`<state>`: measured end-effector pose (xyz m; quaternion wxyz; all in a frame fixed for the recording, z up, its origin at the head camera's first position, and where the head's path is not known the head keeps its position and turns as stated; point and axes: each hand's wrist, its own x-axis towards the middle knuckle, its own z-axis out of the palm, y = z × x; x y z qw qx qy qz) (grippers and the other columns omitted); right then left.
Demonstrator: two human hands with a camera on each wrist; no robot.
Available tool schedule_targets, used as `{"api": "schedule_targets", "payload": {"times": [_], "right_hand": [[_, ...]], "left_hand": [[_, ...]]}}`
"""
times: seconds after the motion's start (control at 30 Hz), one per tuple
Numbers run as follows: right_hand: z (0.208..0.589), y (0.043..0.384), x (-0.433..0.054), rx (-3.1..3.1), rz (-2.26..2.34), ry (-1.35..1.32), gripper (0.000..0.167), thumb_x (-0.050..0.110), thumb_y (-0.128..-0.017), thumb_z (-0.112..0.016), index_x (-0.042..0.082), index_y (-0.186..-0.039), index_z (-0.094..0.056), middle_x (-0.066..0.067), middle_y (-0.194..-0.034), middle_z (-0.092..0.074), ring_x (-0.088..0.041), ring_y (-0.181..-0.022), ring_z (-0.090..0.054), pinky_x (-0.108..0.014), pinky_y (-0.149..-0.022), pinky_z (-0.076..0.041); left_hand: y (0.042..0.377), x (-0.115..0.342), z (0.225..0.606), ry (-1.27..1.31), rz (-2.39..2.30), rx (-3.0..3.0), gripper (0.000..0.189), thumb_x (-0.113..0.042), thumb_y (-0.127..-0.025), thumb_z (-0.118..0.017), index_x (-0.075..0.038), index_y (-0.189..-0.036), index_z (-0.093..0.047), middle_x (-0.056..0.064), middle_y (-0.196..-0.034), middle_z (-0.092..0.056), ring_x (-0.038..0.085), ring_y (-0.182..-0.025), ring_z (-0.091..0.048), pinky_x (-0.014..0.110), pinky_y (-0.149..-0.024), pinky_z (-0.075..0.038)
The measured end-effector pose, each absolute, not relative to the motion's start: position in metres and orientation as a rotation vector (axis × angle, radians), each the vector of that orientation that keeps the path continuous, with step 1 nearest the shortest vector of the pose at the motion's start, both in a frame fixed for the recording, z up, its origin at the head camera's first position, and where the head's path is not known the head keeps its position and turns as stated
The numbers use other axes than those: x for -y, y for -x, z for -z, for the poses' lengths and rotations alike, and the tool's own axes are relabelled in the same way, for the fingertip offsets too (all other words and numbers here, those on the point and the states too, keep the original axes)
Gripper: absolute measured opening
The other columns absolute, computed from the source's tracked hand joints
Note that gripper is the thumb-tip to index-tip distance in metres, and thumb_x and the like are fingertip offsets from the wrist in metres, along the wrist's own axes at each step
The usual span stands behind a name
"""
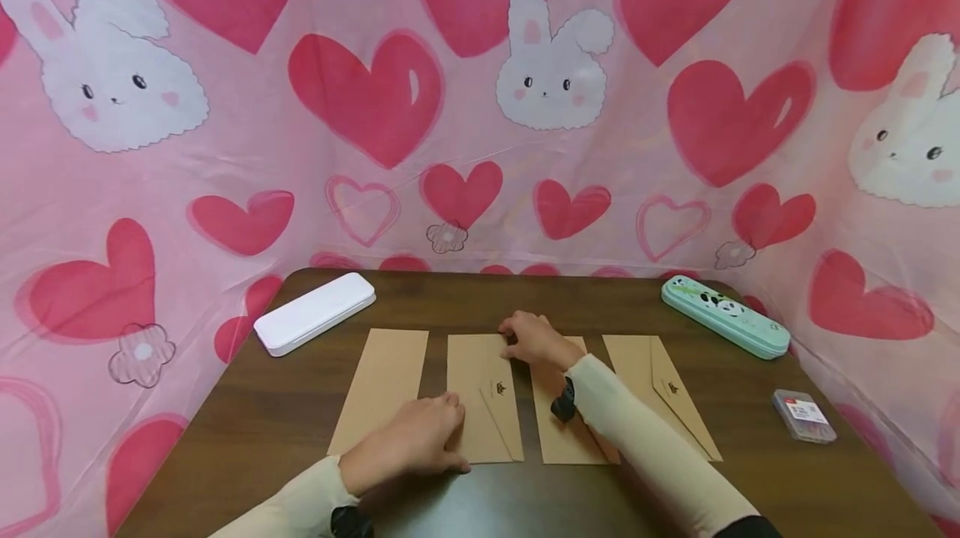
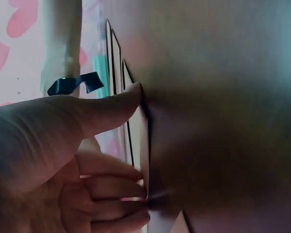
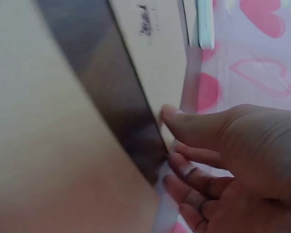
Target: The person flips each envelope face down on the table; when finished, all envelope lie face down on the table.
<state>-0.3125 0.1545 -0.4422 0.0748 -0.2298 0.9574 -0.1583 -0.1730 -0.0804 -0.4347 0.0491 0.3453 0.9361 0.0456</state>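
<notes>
Four narrow kraft-paper envelopes lie side by side in the head view. My hands are at opposite corners of the second envelope from the left, which has a small crown print and a slanted flap. Near its lower left corner, my left hand touches it with fairly straight fingers, the thumb at the near edge. My right hand grips the far right corner between thumb and curled fingers. My right forearm partly covers the third envelope. The leftmost envelope is plain; the rightmost envelope bears a crown.
A white case rests at the back left of the brown table. Toward the back right is a mint pencil case with a panda print. A small clear box sits near the right edge. Pink heart-patterned cloth surrounds the table.
</notes>
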Motion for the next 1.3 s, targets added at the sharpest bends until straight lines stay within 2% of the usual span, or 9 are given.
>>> {"api": "schedule_targets", "payload": {"times": [0.07, 0.27, 0.37, 0.5, 0.67, 0.9, 1.0, 1.13, 1.3], "right_hand": [[0.439, 0.317, -0.150, -2.856, 0.453, 0.661, 0.035, 0.025, -0.090, -0.080, 0.007, -0.119, -0.073, -0.007, -0.115, -0.072, -0.028, -0.110, -0.064, -0.050, -0.098, -0.041], [0.429, 0.332, -0.143, -2.804, 0.338, 0.633, 0.013, 0.011, -0.096, -0.066, 0.011, -0.108, -0.072, -0.004, -0.111, -0.071, -0.021, -0.100, -0.062, -0.046, -0.100, -0.041], [0.426, 0.336, -0.147, -2.777, 0.418, 0.656, 0.021, -0.005, -0.092, -0.060, 0.009, -0.104, -0.069, -0.006, -0.103, -0.068, -0.021, -0.093, -0.059, -0.044, -0.096, -0.044], [0.429, 0.338, -0.159, -2.750, 0.664, 0.818, 0.026, -0.015, -0.086, -0.062, 0.004, -0.104, -0.066, -0.010, -0.097, -0.069, -0.020, -0.087, -0.061, -0.034, -0.083, -0.053], [0.436, 0.339, -0.175, -2.732, 0.829, 0.980, 0.022, -0.007, -0.088, -0.073, 0.007, -0.105, -0.075, -0.008, -0.102, -0.076, -0.017, -0.090, -0.068, -0.027, -0.080, -0.057], [0.424, 0.344, -0.185, -2.676, 0.977, 0.931, 0.020, 0.008, -0.094, -0.073, 0.015, -0.112, -0.079, -0.006, -0.118, -0.077, -0.017, -0.100, -0.071, -0.031, -0.085, -0.058], [0.417, 0.345, -0.184, -2.591, 1.090, 0.945, 0.024, 0.014, -0.097, -0.071, 0.013, -0.121, -0.076, -0.007, -0.124, -0.075, -0.019, -0.105, -0.071, -0.036, -0.091, -0.059], [0.413, 0.344, -0.179, -2.512, 1.186, 0.987, 0.036, 0.022, -0.098, -0.070, 0.012, -0.133, -0.069, -0.010, -0.130, -0.072, -0.017, -0.114, -0.070, -0.039, -0.100, -0.056], [0.410, 0.340, -0.168, -2.449, 1.239, 0.980, 0.041, 0.028, -0.100, -0.068, 0.017, -0.140, -0.064, -0.015, -0.136, -0.068, -0.019, -0.121, -0.068, -0.043, -0.107, -0.052]], "left_hand": [[0.176, 0.081, 0.435, -1.056, -0.129, -2.846, 0.051, -0.055, -0.078, -0.085, -0.010, -0.096, -0.067, -0.001, -0.089, -0.056, 0.013, -0.073, -0.055, 0.032, -0.060, -0.047], [0.179, 0.081, 0.432, -1.051, -0.167, -2.831, 0.044, -0.050, -0.077, -0.087, -0.013, -0.086, -0.065, -0.005, -0.082, -0.051, 0.009, -0.069, -0.047, 0.028, -0.057, -0.040], [0.179, 0.080, 0.429, -1.040, -0.207, -2.818, 0.044, -0.048, -0.076, -0.088, -0.013, -0.084, -0.065, -0.005, -0.080, -0.049, 0.009, -0.069, -0.044, 0.027, -0.057, -0.038], [0.180, 0.081, 0.427, -1.039, -0.225, -2.786, 0.045, -0.048, -0.076, -0.089, -0.012, -0.086, -0.065, -0.006, -0.081, -0.049, 0.009, -0.071, -0.044, 0.027, -0.059, -0.038], [0.181, 0.086, 0.431, -1.099, -0.226, -2.773, 0.054, -0.048, -0.074, -0.090, -0.009, -0.100, -0.065, -0.004, -0.089, -0.053, 0.010, -0.075, -0.050, 0.029, -0.066, -0.045], [0.182, 0.092, 0.437, -1.102, -0.490, -2.727, 0.065, -0.040, -0.076, -0.090, -0.008, -0.121, -0.056, -0.004, -0.089, -0.065, 0.004, -0.074, -0.058, 0.024, -0.066, -0.049], [0.182, 0.092, 0.438, -1.067, -0.578, -2.683, 0.079, -0.041, -0.082, -0.086, -0.001, -0.141, -0.053, 0.007, -0.112, -0.074, 0.008, -0.093, -0.067, 0.026, -0.077, -0.055], [0.180, 0.089, 0.439, -1.042, -0.642, -2.646, 0.095, -0.042, -0.086, -0.082, 0.002, -0.157, -0.036, 0.014, -0.137, -0.067, 0.016, -0.116, -0.066, 0.031, -0.093, -0.055], [0.177, 0.085, 0.442, -1.114, -0.753, -2.595, 0.095, -0.035, -0.088, -0.081, 0.000, -0.160, -0.029, 0.011, -0.137, -0.067, 0.009, -0.118, -0.065, 0.028, -0.097, -0.055]]}}
